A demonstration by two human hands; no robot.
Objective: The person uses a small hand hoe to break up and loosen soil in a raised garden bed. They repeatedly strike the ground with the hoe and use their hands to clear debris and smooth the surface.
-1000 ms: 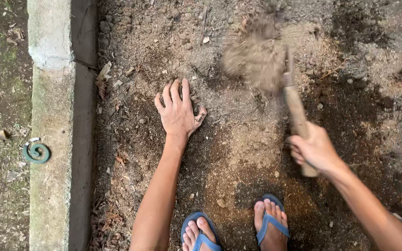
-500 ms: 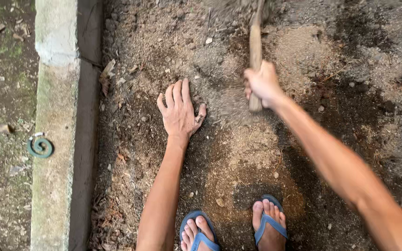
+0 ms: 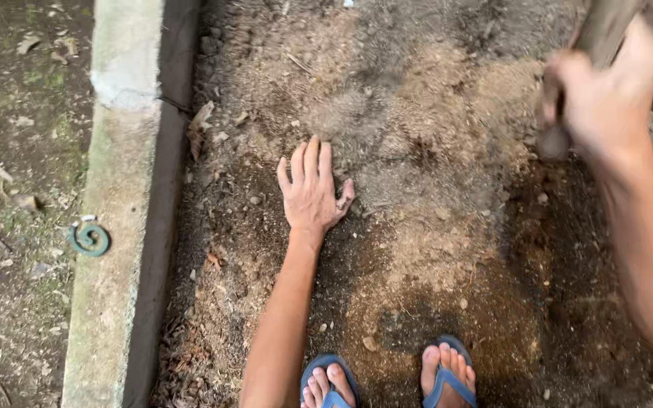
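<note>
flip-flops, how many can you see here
2, both blue, at the bottom edge: the left flip-flop beside the left forearm, the right flip-flop on the darker soil. Both are partly cut off by the frame.

Soil bed (image 3: 432,227) beside a concrete curb (image 3: 119,189)

Right of the curb lies loose brown soil, dark and damp farther from it, with small stones and dry leaf scraps scattered near the curb's edge. A green spiral coil (image 3: 88,239) rests on the curb's left side; beyond it, packed dirt with leaf litter.
</note>
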